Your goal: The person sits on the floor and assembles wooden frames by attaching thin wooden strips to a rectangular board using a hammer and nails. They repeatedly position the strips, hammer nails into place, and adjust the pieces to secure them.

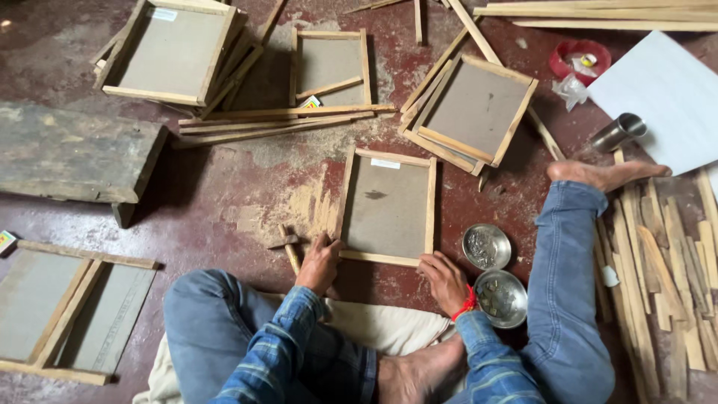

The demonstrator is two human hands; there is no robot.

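Hands rest at the near edge of a wooden frame [387, 207] with a grey panel, lying flat on the red floor [224, 202] before the seated person. Left hand [319, 263] presses its fingers on the frame's near left corner, fingers together, clamped on nothing that shows. Right hand [444, 281], with a red thread at the wrist, lies with loosely bent fingers touching the near right corner. A hammer [288, 245] lies just left of the left hand. Two metal bowls [493, 273] of small nails sit just right of the right hand. More frames [473, 108] and wood strips [666, 262] lie scattered around.
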